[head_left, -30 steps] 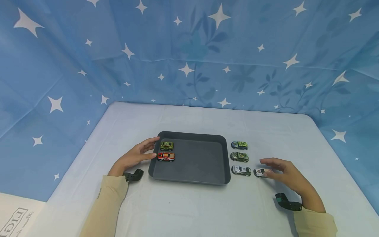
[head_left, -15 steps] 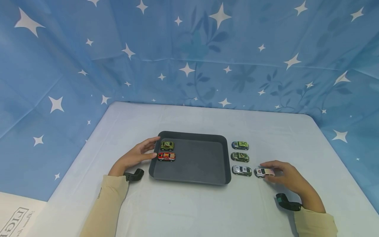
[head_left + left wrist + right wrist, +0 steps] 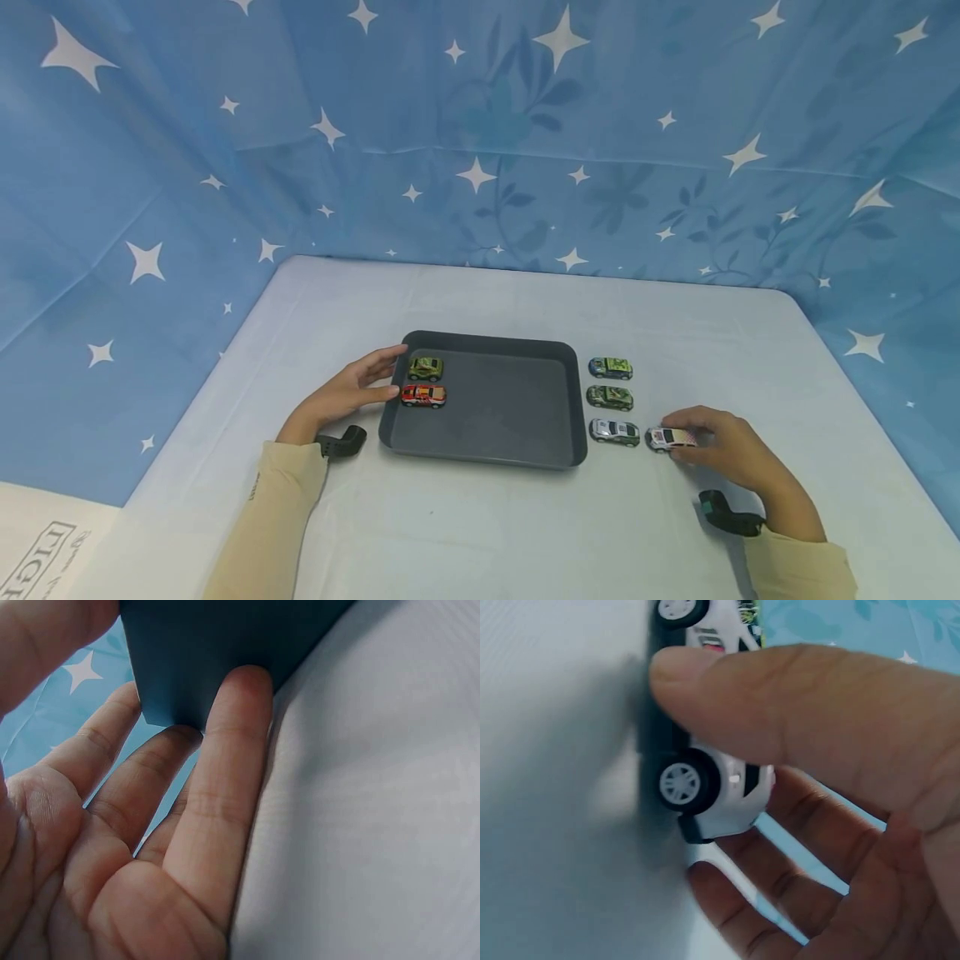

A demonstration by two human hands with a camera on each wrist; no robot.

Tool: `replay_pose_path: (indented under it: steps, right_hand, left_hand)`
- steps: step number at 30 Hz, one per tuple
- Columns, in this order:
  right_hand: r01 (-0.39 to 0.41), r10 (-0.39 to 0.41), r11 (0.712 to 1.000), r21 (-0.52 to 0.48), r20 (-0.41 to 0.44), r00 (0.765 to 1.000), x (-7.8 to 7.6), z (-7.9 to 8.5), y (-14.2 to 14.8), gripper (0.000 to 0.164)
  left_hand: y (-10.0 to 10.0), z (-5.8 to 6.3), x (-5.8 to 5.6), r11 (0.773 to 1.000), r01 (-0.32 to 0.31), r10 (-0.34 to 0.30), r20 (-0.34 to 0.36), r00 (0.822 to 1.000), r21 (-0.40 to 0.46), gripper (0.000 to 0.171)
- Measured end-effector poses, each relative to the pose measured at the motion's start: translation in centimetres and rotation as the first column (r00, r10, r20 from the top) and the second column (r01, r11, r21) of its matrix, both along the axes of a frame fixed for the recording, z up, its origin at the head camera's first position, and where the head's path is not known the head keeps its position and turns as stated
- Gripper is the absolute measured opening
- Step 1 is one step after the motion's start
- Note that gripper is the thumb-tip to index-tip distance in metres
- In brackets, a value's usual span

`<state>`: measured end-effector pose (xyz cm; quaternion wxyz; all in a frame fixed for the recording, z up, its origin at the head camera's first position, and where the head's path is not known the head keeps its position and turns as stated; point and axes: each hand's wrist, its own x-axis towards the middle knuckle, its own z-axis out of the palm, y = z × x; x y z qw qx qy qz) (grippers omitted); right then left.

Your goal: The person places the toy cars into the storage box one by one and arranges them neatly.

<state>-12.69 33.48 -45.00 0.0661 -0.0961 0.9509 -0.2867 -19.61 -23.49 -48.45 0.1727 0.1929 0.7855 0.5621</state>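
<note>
My right hand (image 3: 723, 442) pinches a white toy car (image 3: 670, 438) by its sides on the table. In the right wrist view the thumb lies along the flank of the car (image 3: 742, 795), between its wheels, with the fingers on the far side. My left hand (image 3: 348, 396) rests against the left end of a dark grey tray (image 3: 480, 462). From the left wrist, its extended fingers (image 3: 238, 712) touch the tray's outer wall (image 3: 195, 660). Inside the tray at the left are a green toy car (image 3: 426, 369) and a red toy car (image 3: 423, 396).
Right of the tray, three toy cars stand in a column: a blue-green one (image 3: 611, 367), a camouflage green one (image 3: 610, 397) and a silver one (image 3: 614, 432), just left of the white car. A white cloth covers the table (image 3: 465, 533). A blue starry curtain (image 3: 480, 125) hangs behind.
The right hand's fingers and thumb have closed in on the white car from just above it. The left hand has stayed at the tray's end; the view has shifted slightly.
</note>
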Motion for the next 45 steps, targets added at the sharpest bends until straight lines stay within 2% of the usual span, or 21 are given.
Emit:
replay_pose_path:
  steps: [4,8,13,20,45]
  right_hand:
    - [0.002,-0.002,0.999,0.052,0.009,1.0,0.1,0.7,-0.3,0.037]
    - [-0.021,0.023,0.997,0.069,-0.026,0.999,0.4,1.1,-0.4,0.036]
    - [-0.054,0.059,0.997,0.06,-0.076,0.995,0.8,1.5,-0.8,0.035]
    - [-0.094,0.098,0.995,0.044,-0.104,0.99,1.1,2.3,-1.6,0.036]
    - [-0.167,0.165,0.986,-0.009,-0.123,0.979,0.8,3.5,-4.5,0.037]
  left_hand:
    - [0.0,-0.1,-0.1,1.0,0.009,-0.009,-0.004,1.0,0.009,0.078]
    - [0.0,-0.1,-0.2,1.0,0.019,-0.018,-0.013,1.0,0.02,0.079]
    - [0.0,0.0,-0.3,0.999,0.018,-0.018,-0.014,1.0,0.03,0.079]
    - [0.1,0.0,-0.4,0.999,0.021,-0.021,-0.018,1.0,0.031,0.079]
    - [0.0,0.1,-0.1,0.999,0.011,-0.011,-0.01,1.0,0.032,0.079]
